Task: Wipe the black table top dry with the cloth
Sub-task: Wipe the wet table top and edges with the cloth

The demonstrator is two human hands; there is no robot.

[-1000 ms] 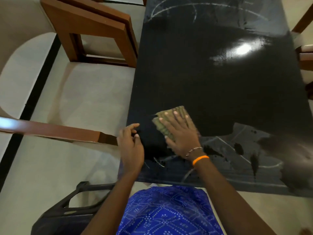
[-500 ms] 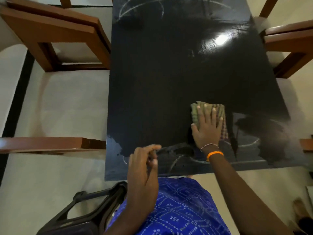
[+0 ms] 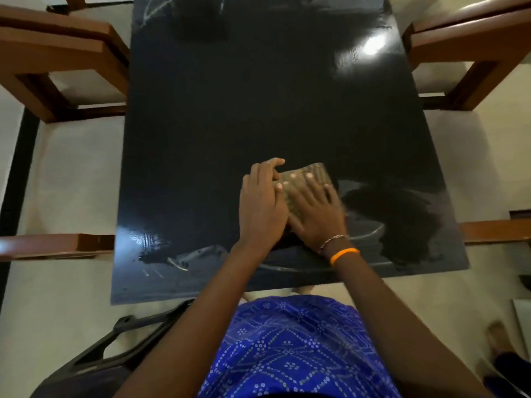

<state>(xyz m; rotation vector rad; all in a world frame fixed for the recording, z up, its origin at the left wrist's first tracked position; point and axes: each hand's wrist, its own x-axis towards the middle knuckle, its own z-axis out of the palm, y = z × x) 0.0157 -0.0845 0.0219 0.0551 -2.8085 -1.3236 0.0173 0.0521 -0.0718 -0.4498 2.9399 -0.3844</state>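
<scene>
Cloth (image 3: 309,179) lies flat, long axis running near-left to far-right.

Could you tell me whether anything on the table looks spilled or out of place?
Yes: the near end of the table looks wet. Patchy smears sit by the near left edge, and more lie right of the cloth, which the right hand presses flat. The middle looks evenly dark. Nothing looks damaged.
</scene>
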